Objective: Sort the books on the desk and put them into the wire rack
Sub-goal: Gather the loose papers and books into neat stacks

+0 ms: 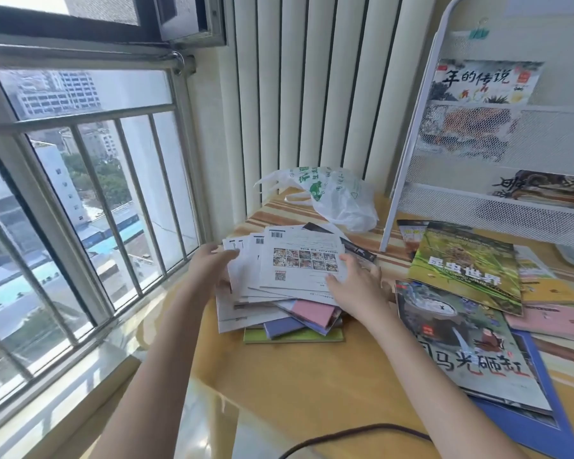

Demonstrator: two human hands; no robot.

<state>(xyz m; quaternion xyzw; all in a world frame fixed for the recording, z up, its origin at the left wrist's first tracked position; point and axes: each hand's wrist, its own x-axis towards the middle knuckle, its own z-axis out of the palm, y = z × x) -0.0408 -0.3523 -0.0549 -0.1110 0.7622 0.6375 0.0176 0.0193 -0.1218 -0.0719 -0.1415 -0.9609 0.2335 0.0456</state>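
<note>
A loose pile of thin books [289,283] lies on the yellow desk [312,385], white back covers on top, pink, purple and green ones beneath. My left hand [212,266] grips the pile's left edge. My right hand [355,286] presses on its right edge. Right of the pile lie larger books: a green insect book [464,263], a grey picture book [468,346] and a blue one [527,422]. The white wire rack [478,207] stands at the back right, with a picture book [484,84] on its upper shelf and another [544,187] on the lower.
A crumpled white plastic bag [338,197] lies at the back of the desk beside the rack. A barred window [80,193] runs along the left. A dark cable [355,435] crosses the desk's near edge. Pink and yellow books [554,306] lie at the far right.
</note>
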